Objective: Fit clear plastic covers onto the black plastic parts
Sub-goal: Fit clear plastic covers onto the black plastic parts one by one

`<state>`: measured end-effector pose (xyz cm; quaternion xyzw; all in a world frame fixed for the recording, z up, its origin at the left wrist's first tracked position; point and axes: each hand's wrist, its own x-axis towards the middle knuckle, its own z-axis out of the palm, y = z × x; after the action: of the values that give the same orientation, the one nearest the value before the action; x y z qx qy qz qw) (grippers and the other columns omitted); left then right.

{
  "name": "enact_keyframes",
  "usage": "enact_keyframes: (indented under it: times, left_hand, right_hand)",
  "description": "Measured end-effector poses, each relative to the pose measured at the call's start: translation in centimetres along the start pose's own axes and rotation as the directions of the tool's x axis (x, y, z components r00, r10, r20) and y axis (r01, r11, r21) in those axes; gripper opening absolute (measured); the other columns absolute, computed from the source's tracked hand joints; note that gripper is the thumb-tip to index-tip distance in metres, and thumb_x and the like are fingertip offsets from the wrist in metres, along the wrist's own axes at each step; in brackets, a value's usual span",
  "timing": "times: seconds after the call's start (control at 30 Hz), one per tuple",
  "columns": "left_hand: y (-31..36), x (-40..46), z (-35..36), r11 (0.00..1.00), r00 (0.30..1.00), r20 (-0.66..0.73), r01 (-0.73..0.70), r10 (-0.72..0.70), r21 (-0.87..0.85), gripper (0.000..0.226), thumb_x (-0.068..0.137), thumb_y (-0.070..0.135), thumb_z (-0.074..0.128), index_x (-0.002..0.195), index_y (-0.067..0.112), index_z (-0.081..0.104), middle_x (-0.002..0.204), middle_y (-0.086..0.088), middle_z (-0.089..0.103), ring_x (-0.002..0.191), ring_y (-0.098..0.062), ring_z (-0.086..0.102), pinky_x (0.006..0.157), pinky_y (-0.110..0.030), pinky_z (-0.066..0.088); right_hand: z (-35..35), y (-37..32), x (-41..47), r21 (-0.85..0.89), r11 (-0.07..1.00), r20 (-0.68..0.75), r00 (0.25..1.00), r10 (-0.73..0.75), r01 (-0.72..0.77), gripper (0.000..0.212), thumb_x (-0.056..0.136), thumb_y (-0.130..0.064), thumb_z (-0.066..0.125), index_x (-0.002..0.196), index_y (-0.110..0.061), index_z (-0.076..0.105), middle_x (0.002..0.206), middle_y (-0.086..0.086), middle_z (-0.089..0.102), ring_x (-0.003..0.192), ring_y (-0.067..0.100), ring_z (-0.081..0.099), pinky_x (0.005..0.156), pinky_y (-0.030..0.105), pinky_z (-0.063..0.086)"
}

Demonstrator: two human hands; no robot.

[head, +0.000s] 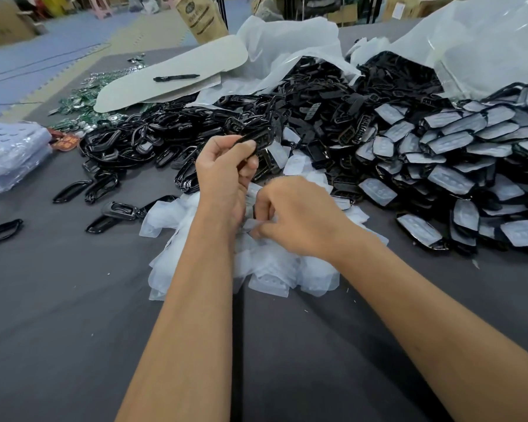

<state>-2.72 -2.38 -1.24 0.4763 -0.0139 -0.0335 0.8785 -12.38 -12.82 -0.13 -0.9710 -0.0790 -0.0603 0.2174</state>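
Left hand (pixel 226 169) pinches a black part (pixel 252 141) raised, long axis slanting up-right; right hand (pixel 290 214), just below-right, fingers curled into the clear covers (pixel 256 269), nearer them, grip unclear.

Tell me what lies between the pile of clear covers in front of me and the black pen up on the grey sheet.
In the head view, a heap of black plastic frames lies between the clear covers and the pen.
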Motion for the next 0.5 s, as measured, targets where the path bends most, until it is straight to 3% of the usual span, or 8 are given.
enact_keyframes:
  times: [0.13, 0.27, 0.33, 0.4, 0.5]
  left_hand:
    - [-0.4, -0.2, 0.3, 0.999, 0.999, 0.049, -0.003, 0.001, 0.039, 0.025, 0.09, -0.015, 0.061, 0.087, 0.009, 0.057, 0.062, 0.0, 0.055, 0.047, -0.012, 0.049, 0.047, -0.018, 0.039]
    - [-1.4, -0.9, 1.2, 0.976, 0.983, 0.182, -0.041, 0.001, 0.213, 0.023, 0.091, -0.015, 0.06, 0.1, 0.004, 0.069, 0.075, -0.008, 0.064, 0.053, -0.013, 0.052, 0.048, -0.018, 0.04]
    - [-2.0, -1.3, 1.8, 0.965, 0.973, 0.228, -0.046, -0.015, 0.258, 0.023, 0.091, -0.015, 0.061, 0.098, 0.005, 0.072, 0.075, -0.01, 0.064, 0.054, -0.014, 0.052, 0.049, -0.018, 0.04]
    - [-2.6, -1.7, 2.3, 0.954, 0.965, 0.263, -0.06, -0.021, 0.295, 0.024, 0.091, -0.015, 0.062, 0.096, 0.007, 0.072, 0.072, -0.007, 0.065, 0.053, -0.013, 0.055, 0.049, -0.017, 0.041]
    - [-3.3, -2.2, 2.6, 0.933, 0.95, 0.309, -0.075, -0.041, 0.352, 0.024, 0.09, -0.013, 0.065, 0.096, 0.009, 0.073, 0.075, -0.007, 0.069, 0.054, -0.011, 0.058, 0.05, -0.016, 0.043]
  right_hand:
    - [-1.9, 2.8, -0.1, 0.292, 0.955, -0.147, 0.984, 0.102, -0.056, 0.024, 0.087, -0.025, 0.084, 0.077, -0.017, 0.063, 0.072, -0.006, 0.066, 0.06, 0.003, 0.056, 0.063, 0.021, 0.05]
    - [-3.4, 6.6, -1.1, 0.578, 0.816, -0.287, 0.929, 0.234, -0.027, 0.02, 0.094, -0.014, 0.076, 0.086, -0.008, 0.059, 0.075, 0.002, 0.076, 0.054, 0.003, 0.064, 0.053, 0.017, 0.049]
    - [-3.3, 8.3, -1.5, 0.617, 0.786, -0.385, 0.867, 0.315, -0.012, 0.02, 0.095, -0.018, 0.073, 0.086, -0.009, 0.057, 0.071, 0.0, 0.074, 0.055, 0.002, 0.062, 0.054, 0.019, 0.047]
    - [-3.0, 9.6, -1.7, 0.594, 0.805, -0.477, 0.801, 0.362, -0.01, 0.024, 0.095, -0.026, 0.07, 0.08, -0.018, 0.052, 0.064, -0.011, 0.057, 0.056, 0.006, 0.048, 0.058, 0.028, 0.043]
    - [-2.5, 10.2, -1.7, 0.603, 0.798, -0.504, 0.776, 0.381, 0.0, 0.026, 0.093, -0.028, 0.073, 0.078, -0.026, 0.052, 0.065, -0.019, 0.048, 0.061, 0.005, 0.043, 0.063, 0.032, 0.043]
